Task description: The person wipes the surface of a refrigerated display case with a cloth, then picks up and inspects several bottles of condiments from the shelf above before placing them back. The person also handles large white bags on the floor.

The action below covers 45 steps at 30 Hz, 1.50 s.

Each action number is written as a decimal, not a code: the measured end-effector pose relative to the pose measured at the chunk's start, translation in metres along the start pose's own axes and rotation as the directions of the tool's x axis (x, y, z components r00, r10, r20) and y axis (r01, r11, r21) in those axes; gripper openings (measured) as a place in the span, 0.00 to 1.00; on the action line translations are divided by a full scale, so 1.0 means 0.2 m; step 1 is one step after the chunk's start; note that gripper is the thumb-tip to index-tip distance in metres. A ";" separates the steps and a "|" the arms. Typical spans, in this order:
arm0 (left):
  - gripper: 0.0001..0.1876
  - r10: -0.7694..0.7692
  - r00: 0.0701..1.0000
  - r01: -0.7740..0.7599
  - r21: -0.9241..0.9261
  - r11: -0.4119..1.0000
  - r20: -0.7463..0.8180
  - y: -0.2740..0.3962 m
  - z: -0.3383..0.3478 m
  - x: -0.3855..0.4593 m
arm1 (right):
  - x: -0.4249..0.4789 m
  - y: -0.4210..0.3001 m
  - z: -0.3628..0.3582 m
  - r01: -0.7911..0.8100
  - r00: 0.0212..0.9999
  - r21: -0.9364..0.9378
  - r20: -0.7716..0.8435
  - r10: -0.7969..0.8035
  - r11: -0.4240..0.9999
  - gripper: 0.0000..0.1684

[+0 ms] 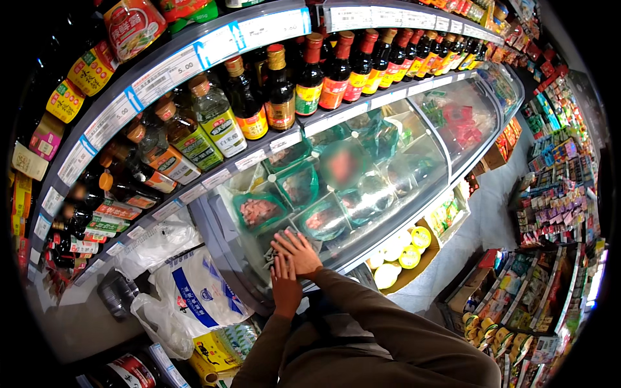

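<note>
My left hand point(286, 282) and my right hand point(297, 252) rest close together on the near corner of a chest freezer's glass lid point(405, 182), the right one partly over the left one's fingertips. Neither hand holds anything. Through the glass, green plastic bags of frozen food point(299, 186) lie in divided compartments. A bag of pinkish pieces point(258, 212) lies just beyond the hands. More bags, some with red packaging point(461, 123), are at the freezer's far end.
Dark sauce bottles point(310, 75) line a shelf behind the freezer, with price tags along its edge. A white printed sack point(199, 291) and clear plastic bags point(160, 242) lie to the left. A cardboard box of round packages point(410, 257) stands to the right, near packed shelves point(529, 291).
</note>
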<state>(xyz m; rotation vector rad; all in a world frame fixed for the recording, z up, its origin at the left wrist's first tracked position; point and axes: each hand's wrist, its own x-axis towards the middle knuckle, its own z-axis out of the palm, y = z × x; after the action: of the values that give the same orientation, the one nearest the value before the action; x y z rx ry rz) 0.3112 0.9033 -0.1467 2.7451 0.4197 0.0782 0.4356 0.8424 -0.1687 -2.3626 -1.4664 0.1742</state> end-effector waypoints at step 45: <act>0.36 0.117 0.993 -0.117 0.011 0.993 -0.009 -0.17 -0.07 0.43 | 0.09 0.14 -0.12 -0.036 0.999 -0.038 -0.021 0.036 0.999 0.42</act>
<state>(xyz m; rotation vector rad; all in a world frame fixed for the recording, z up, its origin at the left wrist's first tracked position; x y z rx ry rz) 0.3821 0.9628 -0.1464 2.7787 0.2626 0.1198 0.4741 0.8423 -0.1541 -2.4147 -1.4306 0.1316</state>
